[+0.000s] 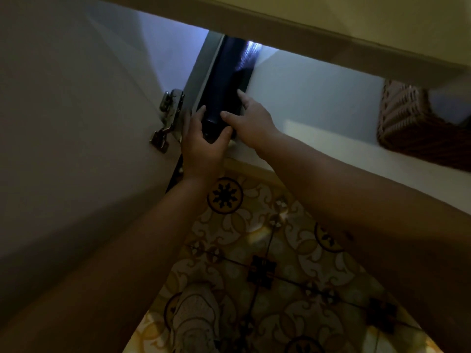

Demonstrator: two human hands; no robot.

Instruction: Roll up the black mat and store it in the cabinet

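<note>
Black and tightly rolled, the mat (224, 80) is seen lying lengthwise on the white cabinet shelf (305, 98), pressed into the far left corner beside the grey side panel (201, 70). Its near end is level with the front edge of the shelf, and its far end is lost under the upper board (280, 24) of the cabinet, where a patch of light is caught on its surface.

The left hand (201, 146) is cupped around the near end of the roll: the thumb is laid across the front of it and the fingers are placed along its left side, between the roll and the side panel. The grip is partial, the palm being turned toward the end of the roll. The right hand (251, 123) is held open and flat against the right flank of the roll, with the index finger extended along it and the thumb set on top near the end; nothing is enclosed by it.

The cabinet door (76, 110) is found swung open on the left, with a metal hinge (168, 118) fixed at its inner edge, just beside the left hand. A woven basket (413, 121) is noted on the same shelf, well apart from the roll, at the right edge of view. Patterned floor tiles (267, 263) are visible below, between the two forearms. Lighting is dim and finer detail of the roll's end cannot be made out
</note>
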